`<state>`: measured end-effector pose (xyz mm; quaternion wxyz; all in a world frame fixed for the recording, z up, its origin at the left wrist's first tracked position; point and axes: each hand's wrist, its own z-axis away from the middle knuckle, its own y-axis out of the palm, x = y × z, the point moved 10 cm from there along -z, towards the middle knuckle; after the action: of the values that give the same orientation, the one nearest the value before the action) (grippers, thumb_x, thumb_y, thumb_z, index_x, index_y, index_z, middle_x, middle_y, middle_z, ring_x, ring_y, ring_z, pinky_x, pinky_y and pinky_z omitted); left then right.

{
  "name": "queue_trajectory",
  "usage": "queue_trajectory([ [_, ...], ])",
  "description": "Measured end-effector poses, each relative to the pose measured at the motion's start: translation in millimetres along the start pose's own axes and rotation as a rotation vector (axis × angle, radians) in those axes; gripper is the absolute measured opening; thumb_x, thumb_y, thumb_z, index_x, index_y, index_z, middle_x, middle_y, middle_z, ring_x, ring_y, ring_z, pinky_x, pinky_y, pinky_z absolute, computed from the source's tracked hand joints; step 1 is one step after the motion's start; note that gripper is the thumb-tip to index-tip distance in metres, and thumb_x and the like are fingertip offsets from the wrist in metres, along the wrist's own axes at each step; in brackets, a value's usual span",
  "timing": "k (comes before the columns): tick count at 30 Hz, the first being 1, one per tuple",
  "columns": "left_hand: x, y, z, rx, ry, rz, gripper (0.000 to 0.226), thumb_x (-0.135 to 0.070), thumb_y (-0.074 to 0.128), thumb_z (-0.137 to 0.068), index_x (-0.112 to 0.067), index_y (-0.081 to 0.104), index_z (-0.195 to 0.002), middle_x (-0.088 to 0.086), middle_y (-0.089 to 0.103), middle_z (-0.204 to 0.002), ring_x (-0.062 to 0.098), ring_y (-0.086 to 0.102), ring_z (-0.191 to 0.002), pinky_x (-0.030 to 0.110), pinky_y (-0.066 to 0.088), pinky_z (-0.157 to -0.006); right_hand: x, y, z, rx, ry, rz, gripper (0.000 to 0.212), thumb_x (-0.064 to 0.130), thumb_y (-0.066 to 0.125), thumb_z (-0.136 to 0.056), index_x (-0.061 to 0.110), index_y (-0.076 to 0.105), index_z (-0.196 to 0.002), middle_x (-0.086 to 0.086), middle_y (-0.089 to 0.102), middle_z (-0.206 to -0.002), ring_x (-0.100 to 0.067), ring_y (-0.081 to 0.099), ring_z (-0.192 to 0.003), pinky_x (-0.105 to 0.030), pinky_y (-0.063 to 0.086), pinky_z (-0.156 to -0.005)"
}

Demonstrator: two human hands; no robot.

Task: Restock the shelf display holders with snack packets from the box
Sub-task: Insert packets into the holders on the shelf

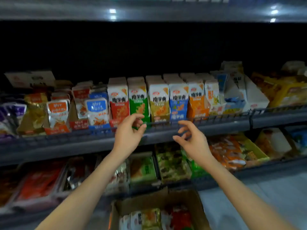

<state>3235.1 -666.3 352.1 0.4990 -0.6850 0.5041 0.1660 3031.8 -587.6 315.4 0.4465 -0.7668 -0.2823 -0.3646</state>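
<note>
Pale shop floor [265, 205] shows bottom right, and closest to the camera is the open cardboard box [146, 199] with snack packets [149, 218] lying inside: white, yellow-green and red ones, pretty blurry tbh. Both bare forearms reach up over it. Behind them is a lower shelf [33, 156] with trays of red, green and orange bags.

The left hand [127, 135] is up at the wire rail [216, 128] of the middle shelf, holding nothing, its fingers [137, 116] loosely curled and spread, right in front of the red and green holders. The right hand [194, 140] is just beside it, also empty, its fingers [184, 124] spread and half bent, below the blue holder. Can't tell if either one touches the rail.

Past the rail the display holders [158, 100] stand upright in a row: red, green, yellow, blue, orange. Behind them it's just dark.
</note>
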Motion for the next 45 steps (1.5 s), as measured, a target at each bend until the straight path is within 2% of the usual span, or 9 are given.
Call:
queue_trajectory([
  [7,106.8,50.0,158.5,0.236,-0.184,-0.121,0.019,-0.012,0.061,-0.090,-0.026,0.062,-0.102,-0.010,0.060,-0.092,0.000,0.056,-0.079,0.011,0.040,-0.069,-123.4,85.9,139.8,0.413,0.375,0.037,0.012,0.027,0.071,-0.083,0.030,0.063,-0.092,0.011,0.067,-0.086,0.001,0.062,-0.079,-0.022,0.051,-0.075],
  [12,209.7,65.3,251.2,0.215,-0.467,-0.235,0.018,-0.011,0.062,-0.089,-0.015,0.068,-0.105,0.003,0.066,-0.106,0.026,0.062,-0.097,0.028,0.045,-0.076,-215.3,156.2,215.8,0.541,0.597,0.064,0.015,0.029,0.067,-0.087,0.028,0.061,-0.101,0.012,0.065,-0.090,-0.003,0.062,-0.085,-0.025,0.052,-0.082],
  [19,281.8,96.3,314.3,0.170,-0.703,-0.140,0.018,-0.019,0.053,-0.095,-0.016,0.063,-0.110,0.002,0.064,-0.111,0.021,0.061,-0.096,0.031,0.049,-0.078,-294.0,244.6,272.8,0.264,1.078,-0.319,0.010,0.005,0.055,-0.094,0.009,0.064,-0.095,-0.008,0.065,-0.089,-0.014,0.061,-0.074,-0.016,0.047,-0.054],
  [23,306.1,113.8,319.9,0.196,-0.716,-0.118,0.017,-0.018,0.055,-0.094,-0.019,0.064,-0.108,-0.004,0.064,-0.108,0.017,0.060,-0.100,0.030,0.046,-0.085,-335.9,299.0,299.5,0.165,1.284,-0.432,0.010,0.011,0.057,-0.093,0.010,0.059,-0.103,-0.005,0.063,-0.093,-0.025,0.063,-0.088,-0.038,0.054,-0.076],
  [26,314.3,117.1,315.5,0.191,-0.684,-0.096,0.015,-0.019,0.056,-0.093,-0.030,0.057,-0.104,-0.013,0.060,-0.102,0.008,0.058,-0.096,0.025,0.046,-0.084,-361.1,330.5,315.5,0.129,1.431,-0.406,0.024,0.025,0.062,-0.091,0.005,0.063,-0.106,-0.012,0.066,-0.103,-0.028,0.063,-0.093,-0.038,0.053,-0.073],
  [30,325.2,122.4,314.3,0.191,-0.650,-0.109,0.020,-0.013,0.058,-0.091,-0.026,0.061,-0.107,-0.013,0.061,-0.102,0.003,0.058,-0.095,0.022,0.045,-0.085,-383.0,355.7,317.8,0.010,1.447,-0.435,0.026,0.026,0.075,-0.081,0.007,0.067,-0.095,-0.014,0.069,-0.104,-0.031,0.065,-0.097,-0.045,0.052,-0.091],
  [34,337.9,137.2,314.3,0.255,-0.680,-0.092,0.023,-0.011,0.056,-0.093,-0.015,0.063,-0.114,-0.019,0.057,-0.100,-0.016,0.050,-0.088,-0.003,0.035,-0.078,-394.4,365.9,322.6,-0.110,1.530,-0.483,0.032,0.029,0.077,-0.078,0.005,0.063,-0.093,-0.009,0.069,-0.101,-0.027,0.065,-0.093,-0.045,0.052,-0.092],
  [40,349.6,148.4,317.4,0.257,-0.741,-0.037,0.026,-0.010,0.053,-0.095,-0.011,0.058,-0.120,-0.018,0.055,-0.100,-0.009,0.050,-0.091,-0.006,0.032,-0.076,-397.1,376.8,315.9,-0.311,1.616,-0.784,0.046,0.025,0.077,-0.078,0.000,0.062,-0.114,-0.015,0.068,-0.110,-0.024,0.066,-0.084,-0.024,0.052,-0.050],
  [45,353.5,151.5,321.1,0.258,-0.747,-0.036,0.026,-0.011,0.052,-0.095,-0.010,0.058,-0.120,-0.007,0.057,-0.109,0.005,0.052,-0.101,-0.006,0.032,-0.078,-389.2,383.5,310.4,-0.329,1.661,-0.937,0.039,0.025,0.069,-0.086,0.003,0.059,-0.116,-0.011,0.065,-0.103,-0.019,0.061,-0.082,-0.027,0.050,-0.059],
])
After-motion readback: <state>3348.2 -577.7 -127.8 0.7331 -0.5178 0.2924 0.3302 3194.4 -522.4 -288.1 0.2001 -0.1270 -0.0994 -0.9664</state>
